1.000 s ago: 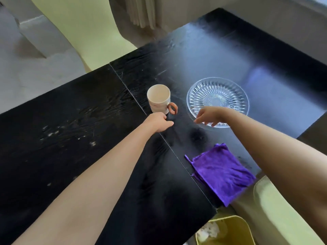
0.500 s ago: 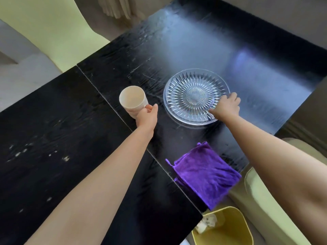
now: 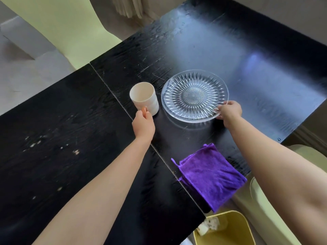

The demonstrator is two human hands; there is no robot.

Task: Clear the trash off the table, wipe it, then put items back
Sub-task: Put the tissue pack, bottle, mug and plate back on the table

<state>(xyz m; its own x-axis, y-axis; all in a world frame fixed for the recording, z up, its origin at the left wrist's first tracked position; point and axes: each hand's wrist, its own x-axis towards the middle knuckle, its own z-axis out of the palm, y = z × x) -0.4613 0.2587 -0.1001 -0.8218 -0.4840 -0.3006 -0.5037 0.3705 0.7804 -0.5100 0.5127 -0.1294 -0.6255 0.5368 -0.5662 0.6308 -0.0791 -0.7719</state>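
Two items gripped: ribbed mug (image 3: 144,98), faceted glass plate (image 3: 193,95).

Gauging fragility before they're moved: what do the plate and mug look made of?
The plate: clear and glossy with a ribbed starburst pattern, probably pressed glass, possibly acrylic. The mug: opaque cream, ridged wall, matte finish, likely ceramic; plastic not excluded.

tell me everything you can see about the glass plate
The glass plate is round, clear and shallow, apparently pressed glass, with a starburst of ridges spreading from a small central disc to a smooth rim. It is empty and roughly level over the black table, right of the cream mug with a gap between. The right hand grips its near right rim. Whether it rests on the table or is just lifted cannot be told.
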